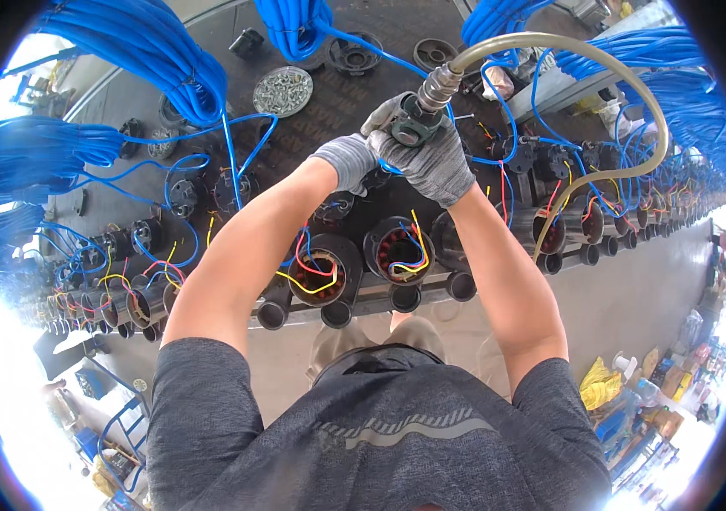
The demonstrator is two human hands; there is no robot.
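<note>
My right hand (pixel 433 164), in a grey knit glove, is wrapped around a dark green air tool (pixel 415 126) held over the bench. A metal coupling (pixel 440 88) joins the tool to a beige air hose. My left hand (pixel 348 162), gloved alike, is closed just below and left of it, against a small dark part (pixel 376 178) mostly hidden by both hands. A piece of blue cable shows between the hands. In front of my forearms, open motor housings (pixel 399 247) lie with red, blue and yellow wires sticking out.
Coils of blue cable (pixel 146 51) hang along the far side. A round tray (pixel 284 91) of screws and black end covers (pixel 354 53) lie on the dark bench. The air hose (pixel 658 119) arcs over the right. More housings line the near edge both ways.
</note>
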